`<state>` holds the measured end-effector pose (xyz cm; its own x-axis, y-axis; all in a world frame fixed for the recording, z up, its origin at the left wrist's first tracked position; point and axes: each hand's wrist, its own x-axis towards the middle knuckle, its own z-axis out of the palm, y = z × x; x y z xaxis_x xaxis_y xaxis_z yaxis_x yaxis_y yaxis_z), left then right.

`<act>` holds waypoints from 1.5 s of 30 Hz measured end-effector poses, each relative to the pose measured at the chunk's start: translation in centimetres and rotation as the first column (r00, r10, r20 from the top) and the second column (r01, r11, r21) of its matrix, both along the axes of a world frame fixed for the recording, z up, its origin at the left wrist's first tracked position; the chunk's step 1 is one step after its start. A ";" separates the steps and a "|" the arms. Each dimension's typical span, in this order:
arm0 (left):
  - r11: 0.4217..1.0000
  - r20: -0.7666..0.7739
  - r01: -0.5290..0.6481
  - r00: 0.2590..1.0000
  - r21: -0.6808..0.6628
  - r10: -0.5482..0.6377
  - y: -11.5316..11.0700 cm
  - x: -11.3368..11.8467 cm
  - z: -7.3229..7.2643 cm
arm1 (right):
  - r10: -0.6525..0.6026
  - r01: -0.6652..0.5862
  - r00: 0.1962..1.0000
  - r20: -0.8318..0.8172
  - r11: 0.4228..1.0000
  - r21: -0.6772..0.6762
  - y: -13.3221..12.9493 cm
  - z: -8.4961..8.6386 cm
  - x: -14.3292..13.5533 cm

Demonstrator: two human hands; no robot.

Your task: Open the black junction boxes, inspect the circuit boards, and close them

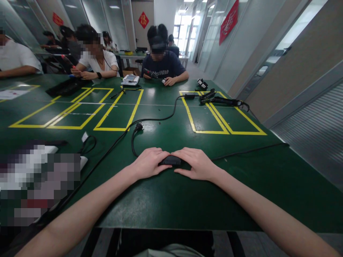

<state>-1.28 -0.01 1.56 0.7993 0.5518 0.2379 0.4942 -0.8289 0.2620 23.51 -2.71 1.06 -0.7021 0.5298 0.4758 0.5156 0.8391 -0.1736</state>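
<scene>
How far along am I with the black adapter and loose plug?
Early on, probably. Done: the black adapter is within your grasp. In hand: your left hand grips it; your right hand, thumb apart, seems to touch its other end. Probably remaining: the black plug, loose on the green table, and the cord beyond your right hand, stretched out uncoiled.

Green table (171, 203): gleaming in patches, striped with yellow tape (112, 129)
Far window (184, 32): blazing white!
Right-hand glass wall (249, 43): flashing a red poster (229, 22)
Back door (143, 37): sporting a red diamond (143, 20)
</scene>
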 end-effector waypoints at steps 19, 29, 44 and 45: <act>0.999 0.093 -0.030 0.995 -0.025 0.033 -0.2 -0.4 -0.2 | 0.045 -0.027 0.986 -0.162 0.993 0.113 -0.2 -0.2 -0.1; 0.742 0.044 -0.129 0.977 -0.658 0.209 -0.3 0.3 1.5 | 0.075 -0.078 0.997 0.019 0.968 0.240 -0.8 -0.5 -0.5; 0.966 0.075 -0.149 0.983 -0.209 0.168 -0.5 -0.1 0.5 | -0.137 0.114 0.988 -0.070 0.959 -0.260 -0.4 0.1 -0.4; 0.968 0.073 -0.149 0.983 -0.200 0.167 -0.5 -0.1 0.5 | -0.126 0.109 0.991 -0.049 0.958 -0.264 -0.4 0.1 -0.5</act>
